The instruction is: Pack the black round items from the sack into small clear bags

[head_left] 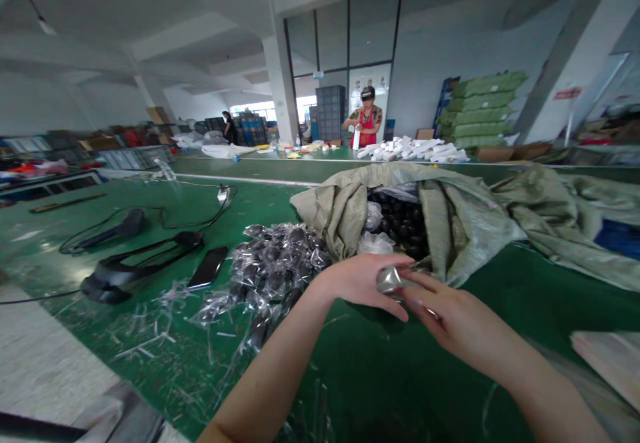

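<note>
In front of the sack, my left hand (363, 283) curls around a small rounded piece in shiny clear plastic (389, 279). The fingers of my right hand (447, 309) close on the same piece from the right, hiding part of it. Just behind my hands lies an open woven sack (345, 213) with many glossy black oval pieces (403, 219) inside. To the left of my left wrist is a heap of dark pieces wrapped in clear plastic (280, 259).
A phone (209, 267), a black strapped headset (135, 266) and a cable lie left on the green table (200, 349), among plastic scraps. Flat clear bags (610, 356) are at right. Across the table, a person in a red apron (369, 126) stands by white packages (415, 149).
</note>
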### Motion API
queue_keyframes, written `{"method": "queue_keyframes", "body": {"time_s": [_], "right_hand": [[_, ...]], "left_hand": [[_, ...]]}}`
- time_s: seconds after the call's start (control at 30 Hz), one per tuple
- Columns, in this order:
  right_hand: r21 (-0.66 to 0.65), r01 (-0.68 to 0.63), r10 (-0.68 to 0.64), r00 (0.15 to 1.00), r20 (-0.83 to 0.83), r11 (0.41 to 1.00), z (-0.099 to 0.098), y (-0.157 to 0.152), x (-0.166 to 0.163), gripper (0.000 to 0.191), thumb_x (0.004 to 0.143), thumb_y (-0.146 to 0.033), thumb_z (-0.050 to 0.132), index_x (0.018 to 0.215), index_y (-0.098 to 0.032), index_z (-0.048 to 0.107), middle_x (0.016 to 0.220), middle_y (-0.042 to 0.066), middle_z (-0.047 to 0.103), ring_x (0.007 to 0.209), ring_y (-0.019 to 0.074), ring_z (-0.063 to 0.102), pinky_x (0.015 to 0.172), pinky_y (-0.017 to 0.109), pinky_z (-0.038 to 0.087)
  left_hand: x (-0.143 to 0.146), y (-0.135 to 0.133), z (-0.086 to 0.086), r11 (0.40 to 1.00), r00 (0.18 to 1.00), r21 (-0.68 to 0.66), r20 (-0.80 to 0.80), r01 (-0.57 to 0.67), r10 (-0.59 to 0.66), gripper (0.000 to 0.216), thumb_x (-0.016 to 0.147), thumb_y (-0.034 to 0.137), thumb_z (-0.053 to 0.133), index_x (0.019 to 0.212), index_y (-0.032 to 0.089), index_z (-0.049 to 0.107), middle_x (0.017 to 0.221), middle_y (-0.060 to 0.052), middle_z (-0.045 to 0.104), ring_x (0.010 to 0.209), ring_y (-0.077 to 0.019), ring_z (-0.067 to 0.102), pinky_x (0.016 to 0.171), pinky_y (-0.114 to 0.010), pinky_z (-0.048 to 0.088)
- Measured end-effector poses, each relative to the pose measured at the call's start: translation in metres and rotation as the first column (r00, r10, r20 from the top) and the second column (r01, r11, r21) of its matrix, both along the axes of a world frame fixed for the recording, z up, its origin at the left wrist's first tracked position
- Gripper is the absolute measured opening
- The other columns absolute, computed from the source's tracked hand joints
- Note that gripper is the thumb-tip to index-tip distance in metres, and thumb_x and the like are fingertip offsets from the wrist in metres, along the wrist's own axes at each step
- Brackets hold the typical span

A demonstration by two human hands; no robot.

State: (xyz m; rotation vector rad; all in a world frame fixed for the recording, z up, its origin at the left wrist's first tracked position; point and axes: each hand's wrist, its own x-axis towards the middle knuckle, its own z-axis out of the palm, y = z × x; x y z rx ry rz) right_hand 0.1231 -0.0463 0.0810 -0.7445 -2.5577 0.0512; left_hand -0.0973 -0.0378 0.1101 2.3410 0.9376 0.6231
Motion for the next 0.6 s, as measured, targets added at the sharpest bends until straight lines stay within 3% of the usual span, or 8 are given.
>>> {"method": "queue_keyframes", "body": {"time_s": [0.1, 0.23, 0.43, 0.6], "right_hand": [[-0.022, -0.028, 0.029, 0.999, 0.029, 0.999, 0.008, -0.006, 0.001, 0.025, 0.091, -0.016, 0.051, 0.104, -0.025, 0.069, 0.137, 0.009, 0.055, 0.110, 0.0235, 0.065, 0.084, 0.036, 0.058], [-0.035, 0.013, -0.010, 0.997, 0.081, 0.999, 0.015, -0.014, -0.001, 0.022, 0.092, -0.019, 0.052, 0.106, -0.024, 0.069, 0.140, 0.009, 0.053, 0.110, 0.0215, 0.065, 0.085, 0.034, 0.056], [-0.066, 0.030, -0.023, 0.994, 0.108, 0.997, 0.016, -0.016, 0.000, 0.023, 0.092, -0.019, 0.054, 0.108, -0.025, 0.069, 0.115, 0.005, 0.069, 0.098, 0.0170, 0.068, 0.082, 0.029, 0.054], [-0.071, 0.005, 0.000, 0.998, 0.067, 0.997, 0.020, -0.017, 0.000, 0.022, 0.093, -0.020, 0.053, 0.102, -0.027, 0.071, 0.116, 0.003, 0.068, 0.102, 0.0162, 0.066, 0.084, 0.028, 0.053]], "left_hand": [[-0.003, 0.001, -0.003, 0.999, 0.997, -0.012, 0.065, 0.029, -0.029, 0.092, 0.063, 0.041, 0.082, 0.144, 0.024, 0.041, 0.142, -0.009, 0.052, 0.128, -0.0257, 0.051, 0.101, -0.036, 0.044], [-0.006, 0.003, -0.007, 1.000, 0.996, -0.002, 0.089, 0.029, -0.029, 0.081, 0.066, 0.039, 0.081, 0.138, 0.023, 0.049, 0.137, -0.011, 0.056, 0.123, -0.0263, 0.055, 0.101, -0.039, 0.044], [-0.005, 0.002, -0.006, 1.000, 0.998, 0.006, 0.064, -0.014, 0.013, 0.072, 0.066, 0.043, 0.079, 0.131, 0.024, 0.055, 0.125, -0.009, 0.064, 0.111, -0.0237, 0.062, 0.091, -0.036, 0.050], [-0.007, 0.000, -0.004, 0.998, 0.999, -0.059, 0.039, 0.005, -0.002, 0.087, 0.060, 0.042, 0.083, 0.138, 0.026, 0.049, 0.133, -0.010, 0.059, 0.112, -0.0269, 0.061, 0.088, -0.038, 0.052]]}}
